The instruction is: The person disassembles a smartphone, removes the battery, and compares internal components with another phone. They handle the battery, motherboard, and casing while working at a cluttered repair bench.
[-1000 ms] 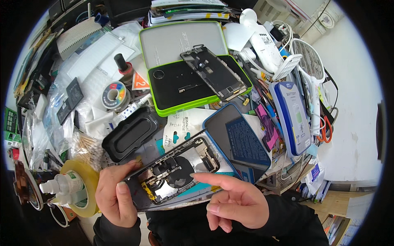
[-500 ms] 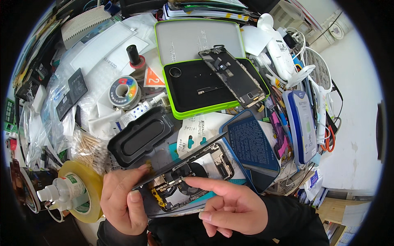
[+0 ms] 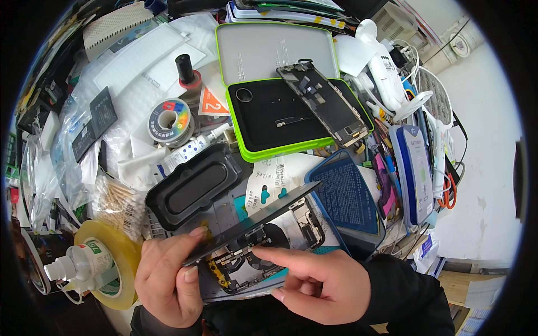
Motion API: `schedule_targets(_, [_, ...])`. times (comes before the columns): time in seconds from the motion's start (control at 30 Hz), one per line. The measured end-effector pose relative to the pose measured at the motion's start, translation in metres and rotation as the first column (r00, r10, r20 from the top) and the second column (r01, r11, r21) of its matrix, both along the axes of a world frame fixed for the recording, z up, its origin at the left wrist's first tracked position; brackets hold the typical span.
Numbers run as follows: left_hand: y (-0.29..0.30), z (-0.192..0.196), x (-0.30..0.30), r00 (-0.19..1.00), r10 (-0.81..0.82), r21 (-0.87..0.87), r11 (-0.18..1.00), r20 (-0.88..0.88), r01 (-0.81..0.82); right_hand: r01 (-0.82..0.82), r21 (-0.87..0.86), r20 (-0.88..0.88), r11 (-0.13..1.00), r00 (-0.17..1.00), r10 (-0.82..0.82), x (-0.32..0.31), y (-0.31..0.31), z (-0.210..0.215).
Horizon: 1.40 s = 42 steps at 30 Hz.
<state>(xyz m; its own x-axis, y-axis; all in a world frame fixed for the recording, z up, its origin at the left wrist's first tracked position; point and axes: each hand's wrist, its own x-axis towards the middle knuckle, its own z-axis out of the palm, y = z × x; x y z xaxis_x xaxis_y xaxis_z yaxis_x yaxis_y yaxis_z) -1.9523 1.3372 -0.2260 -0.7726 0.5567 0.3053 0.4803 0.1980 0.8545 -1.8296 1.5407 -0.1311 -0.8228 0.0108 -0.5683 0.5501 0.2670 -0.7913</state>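
My left hand (image 3: 170, 280) is closed on the near-left edge of a dark phone screen (image 3: 255, 220), thumb on one side and fingers on the other. The screen stands tilted along the far side of an opened phone body (image 3: 291, 232), whose metal parts, flex cables and a yellow piece at the lower left lie exposed. Reaching in from the right, my right hand (image 3: 325, 285) has its index finger stretched out, the tip on the small parts mid-phone. Its thumb points left and the other fingers are curled, with nothing seen in them. The fingertip covers what it touches.
Beyond the phone are a black plastic tray (image 3: 193, 182) and a green-edged case (image 3: 242, 147) with a detached phone screen (image 3: 322, 103) across it. A blue phone-shaped panel (image 3: 350, 196) lies right. A tape roll (image 3: 129, 280), spray bottle (image 3: 84, 263) and cotton swabs (image 3: 115, 201) crowd the left.
The screen in my left hand has tilted so more of its dark outer face shows. My right index finger stays on the phone's insides, its other fingers drawn in more. The view has shifted slightly.
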Motion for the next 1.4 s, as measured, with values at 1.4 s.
schedule_targets(1.4, [0.000, -0.003, 0.002, 1.000, 0.015, -0.001, 1.000, 0.025, -0.015, -0.210, 0.630, -0.204, 0.748, 0.884, 0.421, -0.023, 0.014, -0.004])
